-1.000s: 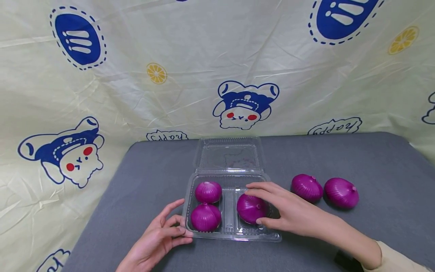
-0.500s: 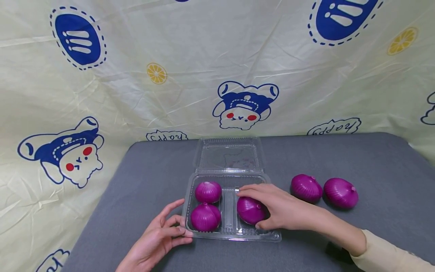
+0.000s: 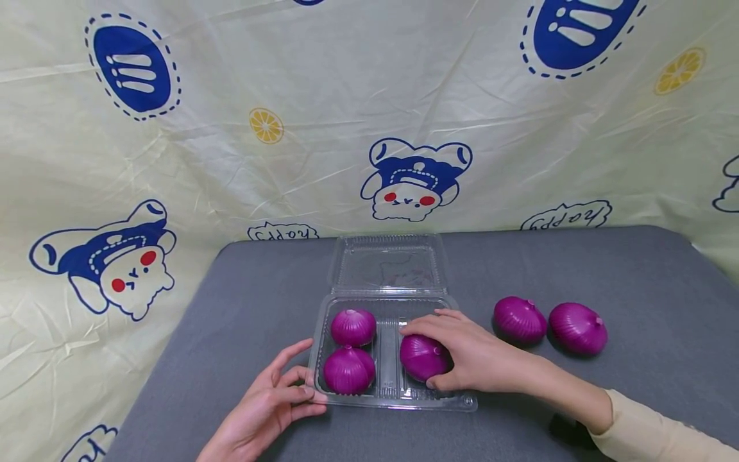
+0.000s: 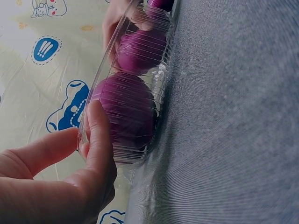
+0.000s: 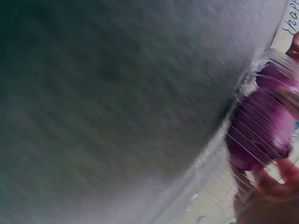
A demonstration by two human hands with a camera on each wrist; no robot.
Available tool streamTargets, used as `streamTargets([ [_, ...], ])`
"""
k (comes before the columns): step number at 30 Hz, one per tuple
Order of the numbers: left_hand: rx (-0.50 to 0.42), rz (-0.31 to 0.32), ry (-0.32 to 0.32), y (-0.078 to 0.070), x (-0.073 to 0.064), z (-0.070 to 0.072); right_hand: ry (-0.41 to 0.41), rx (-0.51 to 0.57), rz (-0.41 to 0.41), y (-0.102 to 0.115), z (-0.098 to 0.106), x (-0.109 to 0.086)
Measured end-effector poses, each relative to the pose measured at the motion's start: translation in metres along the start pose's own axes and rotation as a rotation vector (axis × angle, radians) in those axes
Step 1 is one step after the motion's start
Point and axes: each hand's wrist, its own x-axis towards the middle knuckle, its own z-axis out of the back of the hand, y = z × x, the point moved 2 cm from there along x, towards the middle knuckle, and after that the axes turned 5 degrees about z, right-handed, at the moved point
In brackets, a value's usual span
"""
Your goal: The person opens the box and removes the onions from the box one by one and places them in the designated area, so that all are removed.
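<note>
A clear plastic clamshell container (image 3: 392,403) lies on the table with its lid folded back. My left hand (image 3: 262,407) pinches its front left corner; the left wrist view shows thumb and fingers on either side of the rim. Two purple onions, one farther back (image 3: 353,327) and one nearer (image 3: 349,370), sit in the left compartment. In the right compartment is another purple onion (image 3: 423,357), with the fingers and thumb of my right hand (image 3: 479,356) curled around it. The right wrist view is blurred, showing an onion (image 5: 259,126) through ribbed plastic.
Two more purple onions, a left one (image 3: 519,319) and a right one (image 3: 578,328), lie on the grey tabletop (image 3: 277,282) right of the container. The transparent lid (image 3: 392,263) extends backward. A patterned curtain (image 3: 312,167) hangs behind. A dark object is partly hidden under the right forearm.
My right hand has shifted slightly left and closed more snugly over the onion, which is turned a little and sits slightly farther left. The left hand stays at the container corner.
</note>
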Motion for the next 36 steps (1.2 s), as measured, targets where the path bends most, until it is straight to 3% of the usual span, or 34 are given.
streamTargets([
  [7,0.001,-0.005,0.012,0.0,-0.001,-0.001,-0.067,0.241,-0.094,-0.004,0.003,-0.005],
  [15,0.001,0.002,0.009,0.0,-0.001,-0.002,-0.104,0.344,-0.105,0.0,0.01,-0.009],
  [24,-0.008,-0.002,0.011,0.002,-0.001,-0.003,-0.185,0.301,-0.073,0.008,0.016,-0.022],
  [31,-0.003,-0.016,0.023,0.002,-0.001,-0.004,-0.281,0.168,-0.059,0.02,0.033,-0.042],
  [36,0.0,-0.015,0.021,0.002,-0.001,-0.003,-0.339,0.147,-0.07,0.023,0.045,-0.057],
])
